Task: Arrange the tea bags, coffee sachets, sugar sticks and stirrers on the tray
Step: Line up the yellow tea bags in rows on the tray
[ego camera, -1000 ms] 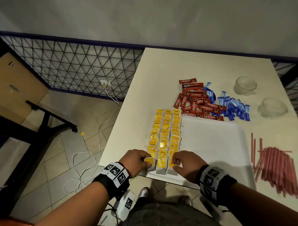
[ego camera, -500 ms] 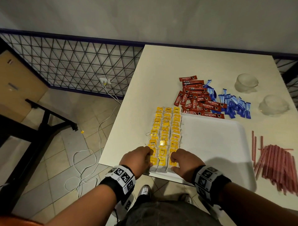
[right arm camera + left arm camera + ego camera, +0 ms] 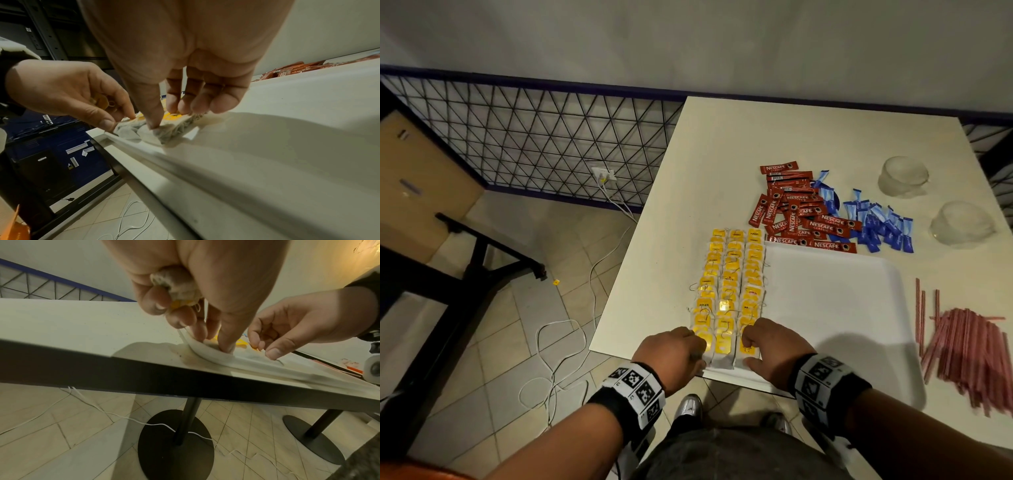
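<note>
Yellow-tagged tea bags [image 3: 732, 284] lie in three rows along the left side of the white tray [image 3: 835, 308]. Both hands work at the rows' near end. My left hand [image 3: 688, 346] keeps a spare tea bag [image 3: 176, 288] curled in its palm while its thumb and forefinger touch the nearest bag of the left row. My right hand [image 3: 168, 118] pinches the nearest tea bag [image 3: 176, 128] of the right row between thumb and fingers. Red coffee sachets [image 3: 801, 216] and blue sugar sticks [image 3: 876, 226] lie piled beyond the tray. Pink stirrers [image 3: 969, 353] lie to its right.
Two upturned glass cups [image 3: 902, 176] [image 3: 962, 222] stand at the table's far right. The tray's near rim [image 3: 205, 356] sits close to the table's front edge [image 3: 144, 369]. To the left are a wire fence [image 3: 534, 144], tiled floor and white cables [image 3: 558, 349].
Both hands stay at the near end of the tea bag rows, with only small finger shifts. The piles have not moved.
</note>
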`<state>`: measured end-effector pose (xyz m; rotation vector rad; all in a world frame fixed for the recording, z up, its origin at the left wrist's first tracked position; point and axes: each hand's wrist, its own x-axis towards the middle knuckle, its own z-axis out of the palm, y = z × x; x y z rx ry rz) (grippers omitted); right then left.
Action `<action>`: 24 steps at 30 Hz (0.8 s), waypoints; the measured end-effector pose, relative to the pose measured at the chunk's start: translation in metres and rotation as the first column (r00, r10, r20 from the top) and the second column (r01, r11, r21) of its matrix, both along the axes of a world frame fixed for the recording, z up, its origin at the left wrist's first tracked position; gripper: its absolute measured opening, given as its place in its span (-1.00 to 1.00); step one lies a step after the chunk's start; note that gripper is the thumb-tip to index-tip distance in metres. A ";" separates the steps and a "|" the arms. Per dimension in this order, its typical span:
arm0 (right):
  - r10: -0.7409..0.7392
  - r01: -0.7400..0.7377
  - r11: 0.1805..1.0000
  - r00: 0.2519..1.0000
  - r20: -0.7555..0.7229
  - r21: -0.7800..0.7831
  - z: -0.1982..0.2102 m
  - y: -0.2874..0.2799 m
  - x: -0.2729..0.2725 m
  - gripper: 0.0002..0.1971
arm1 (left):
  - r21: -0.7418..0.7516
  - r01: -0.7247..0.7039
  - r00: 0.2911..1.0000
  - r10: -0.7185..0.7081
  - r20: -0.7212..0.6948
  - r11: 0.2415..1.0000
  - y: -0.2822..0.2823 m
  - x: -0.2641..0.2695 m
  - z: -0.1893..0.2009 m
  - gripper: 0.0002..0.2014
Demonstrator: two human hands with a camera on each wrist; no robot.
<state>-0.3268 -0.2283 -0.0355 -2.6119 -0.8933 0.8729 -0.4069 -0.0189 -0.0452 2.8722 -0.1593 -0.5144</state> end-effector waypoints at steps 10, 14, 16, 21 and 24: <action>0.018 -0.018 1.000 1.000 -0.007 -0.011 -0.003 0.000 0.000 -0.73 | 0.022 0.099 0.995 -0.099 -0.004 0.995 -0.010 0.005 0.004 -0.74; 0.019 -0.019 1.000 1.000 -0.011 -0.005 -0.002 0.000 0.001 -0.72 | 0.043 0.080 0.997 -0.080 0.000 0.996 -0.007 0.003 0.000 -0.77; 0.019 -0.019 1.000 1.000 -0.010 -0.002 -0.002 0.001 0.001 -0.72 | 0.054 0.094 0.996 -0.094 0.001 0.994 -0.007 0.004 -0.002 -0.72; 0.014 -0.014 0.999 1.000 0.000 0.036 0.000 -0.002 0.000 -0.73 | -0.221 -0.112 0.994 0.111 -0.016 0.969 -0.003 0.004 0.013 -0.61; -0.027 0.022 0.978 0.999 0.022 0.209 0.013 -0.002 0.005 -0.81 | -0.747 -0.538 0.805 0.501 -0.318 0.390 -0.007 0.017 0.038 -0.70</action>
